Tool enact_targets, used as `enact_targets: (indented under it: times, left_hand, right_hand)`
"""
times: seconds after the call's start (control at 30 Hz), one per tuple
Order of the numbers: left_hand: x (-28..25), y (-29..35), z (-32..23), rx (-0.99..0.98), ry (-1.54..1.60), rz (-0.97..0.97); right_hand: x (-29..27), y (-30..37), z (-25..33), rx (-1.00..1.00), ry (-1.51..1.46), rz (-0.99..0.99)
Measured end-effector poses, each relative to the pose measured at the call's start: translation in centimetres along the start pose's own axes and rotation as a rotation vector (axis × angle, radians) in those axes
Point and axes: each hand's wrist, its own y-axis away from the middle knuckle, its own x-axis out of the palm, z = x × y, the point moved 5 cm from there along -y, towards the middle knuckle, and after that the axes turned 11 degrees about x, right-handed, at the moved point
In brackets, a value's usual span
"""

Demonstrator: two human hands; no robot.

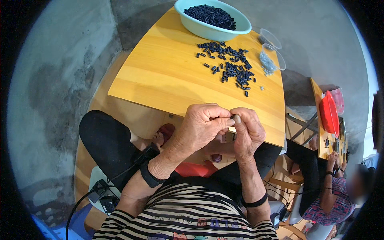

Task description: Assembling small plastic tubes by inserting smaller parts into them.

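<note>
My left hand [204,124] and my right hand [249,132] meet above the near edge of the yellow wooden table [160,76]. Both are closed in a pinch, thumb tips nearly touching. Between the fingertips a bit of a small dark piece [232,117] shows; the fingers hide most of it. Farther off on the tabletop lies a loose spread of small black plastic pieces [236,72], short and tube-like. Behind them stands a pale turquoise basin [240,33] heaped with more such black pieces [210,17].
At the table's right edge are two clear plastic tubs, one [276,56] tipped with small shiny bits [267,64] spilling out. A bare wall [68,68] rises at left. On the right, a co-worker [330,200] sits at another table with a red basin [329,114]. Cables hang beside my seat.
</note>
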Motion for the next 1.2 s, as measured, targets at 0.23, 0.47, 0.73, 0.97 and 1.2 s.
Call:
enact_targets:
  times: [0.23,0.47,0.73,0.97,1.2]
  left_hand:
    - [-0.3,0.1,0.3,-0.019,0.035,0.007]
    - [-0.1,-0.2,0.4,0.004,0.03,0.01]
    - [-0.4,-0.3,-1.6,0.069,-0.105,-0.013]
    - [-0.2,-0.2,-2.2,0.181,-0.242,-0.02]
    - [0.0,0.0,-2.3,0.184,-0.279,0.021]
  right_hand:
    - [0.1,0.6,0.5,-0.097,0.081,-0.017]
    - [0.0,0.7,-0.8,-0.06,-0.029,0.071]
    - [0.9,0.4,-1.5,0.354,-0.699,0.229]
    - [1.1,0.3,-2.3,0.633,-0.912,0.262]
    - [1.1,0.2,-2.4,0.756,-0.962,0.322]
